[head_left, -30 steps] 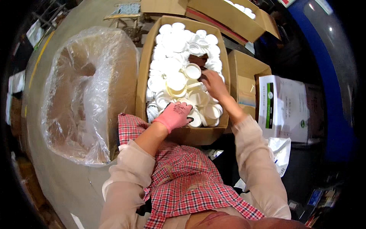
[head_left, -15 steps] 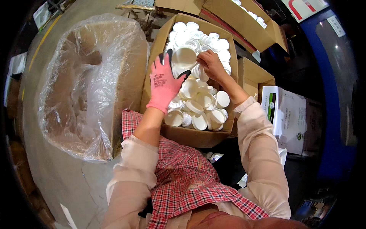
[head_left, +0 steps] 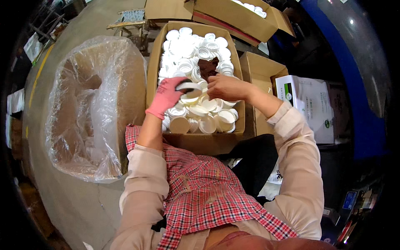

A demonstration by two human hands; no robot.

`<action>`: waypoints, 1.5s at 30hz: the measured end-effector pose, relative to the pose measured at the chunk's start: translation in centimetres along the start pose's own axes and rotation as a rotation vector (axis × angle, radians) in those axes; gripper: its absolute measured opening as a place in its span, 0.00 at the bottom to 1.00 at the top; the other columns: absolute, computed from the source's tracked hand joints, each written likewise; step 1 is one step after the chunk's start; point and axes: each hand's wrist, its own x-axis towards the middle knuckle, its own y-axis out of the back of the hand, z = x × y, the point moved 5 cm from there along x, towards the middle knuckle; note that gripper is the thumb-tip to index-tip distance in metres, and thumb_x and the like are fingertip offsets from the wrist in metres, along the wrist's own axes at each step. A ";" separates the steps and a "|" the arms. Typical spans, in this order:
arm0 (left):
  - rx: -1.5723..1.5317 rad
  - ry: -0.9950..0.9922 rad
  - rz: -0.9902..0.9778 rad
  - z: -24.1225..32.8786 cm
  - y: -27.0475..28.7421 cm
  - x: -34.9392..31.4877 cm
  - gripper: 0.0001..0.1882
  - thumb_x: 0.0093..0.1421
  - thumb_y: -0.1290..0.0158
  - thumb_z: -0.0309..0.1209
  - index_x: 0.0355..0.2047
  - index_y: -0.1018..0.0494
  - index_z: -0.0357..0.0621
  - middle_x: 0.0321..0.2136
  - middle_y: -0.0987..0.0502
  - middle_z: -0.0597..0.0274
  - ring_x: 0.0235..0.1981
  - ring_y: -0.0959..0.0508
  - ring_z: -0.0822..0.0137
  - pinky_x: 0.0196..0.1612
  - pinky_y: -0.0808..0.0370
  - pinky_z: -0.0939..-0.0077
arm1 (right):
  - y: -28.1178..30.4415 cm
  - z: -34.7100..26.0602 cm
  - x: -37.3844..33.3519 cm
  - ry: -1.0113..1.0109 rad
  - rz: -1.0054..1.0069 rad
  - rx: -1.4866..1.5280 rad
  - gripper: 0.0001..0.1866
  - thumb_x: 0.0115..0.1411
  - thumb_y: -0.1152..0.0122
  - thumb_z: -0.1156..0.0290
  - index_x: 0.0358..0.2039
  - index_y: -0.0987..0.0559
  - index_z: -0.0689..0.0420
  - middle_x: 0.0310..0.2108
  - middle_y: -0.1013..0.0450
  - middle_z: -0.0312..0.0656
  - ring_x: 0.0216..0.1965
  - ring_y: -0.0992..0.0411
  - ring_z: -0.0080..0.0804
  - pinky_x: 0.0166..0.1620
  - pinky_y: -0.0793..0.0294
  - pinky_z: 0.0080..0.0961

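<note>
A cardboard box in front of me is heaped with white round plastic lids. My left hand, in a pink glove with black fingertips, is closed on one white lid above the near half of the heap. The lid is tilted and slightly blurred. My bare right hand is closed just right of that lid. From its fingertips a crumpled dark brown cloth reaches over the lids; its lower end is hidden by the fingers.
A large carton lined with clear plastic stands at the left. Another box of white lids is at the far right, and an open cardboard box stands beside a white printed carton. Blue machinery borders the right side.
Both hands have drawn nearer to me, the right one also leftward. The left hand, spread over a large white lid before, now grips a lid. The brown cloth has come into sight.
</note>
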 end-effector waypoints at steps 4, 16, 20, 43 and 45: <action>-0.116 0.114 0.134 -3.3 0.7 0.9 0.23 0.52 0.40 0.26 0.50 0.28 0.37 0.45 0.22 0.48 0.46 0.22 0.53 0.50 0.26 0.67 | 1.0 1.8 -4.8 -0.200 0.365 0.541 0.11 0.64 0.45 0.67 0.31 0.21 0.60 0.29 0.27 0.38 0.35 0.30 0.31 0.41 0.31 0.25; -0.995 0.218 -0.442 3.5 -10.9 -1.8 0.41 0.54 0.39 0.29 0.65 0.46 0.39 0.60 0.37 0.60 0.62 0.39 0.67 0.63 0.42 0.72 | -4.7 -2.3 -4.3 -0.461 1.146 1.179 0.17 0.61 0.43 0.77 0.52 0.25 0.60 0.34 0.25 0.36 0.36 0.28 0.19 0.43 0.29 0.18; -0.854 0.143 -0.486 3.6 -13.5 -3.0 0.45 0.49 0.34 0.29 0.65 0.46 0.41 0.58 0.35 0.60 0.60 0.38 0.69 0.63 0.42 0.72 | -6.8 -4.5 -8.4 -0.611 1.269 1.187 0.13 0.62 0.45 0.76 0.48 0.25 0.65 0.29 0.26 0.37 0.35 0.27 0.23 0.42 0.29 0.19; -1.618 0.474 0.112 -6.1 -4.7 0.7 0.27 0.67 0.58 0.50 0.59 0.40 0.48 0.48 0.30 0.47 0.49 0.27 0.44 0.52 0.28 0.39 | -9.2 4.4 -13.4 -0.876 0.604 0.180 0.21 0.58 0.45 0.76 0.53 0.29 0.62 0.57 0.35 0.51 0.58 0.38 0.51 0.58 0.35 0.40; -1.672 0.521 0.149 -5.3 -4.8 0.7 0.27 0.68 0.61 0.50 0.57 0.39 0.43 0.50 0.30 0.42 0.54 0.31 0.39 0.57 0.34 0.36 | -12.6 10.8 -8.4 -0.881 0.508 0.072 0.28 0.57 0.46 0.79 0.59 0.34 0.57 0.61 0.40 0.49 0.58 0.38 0.51 0.57 0.33 0.41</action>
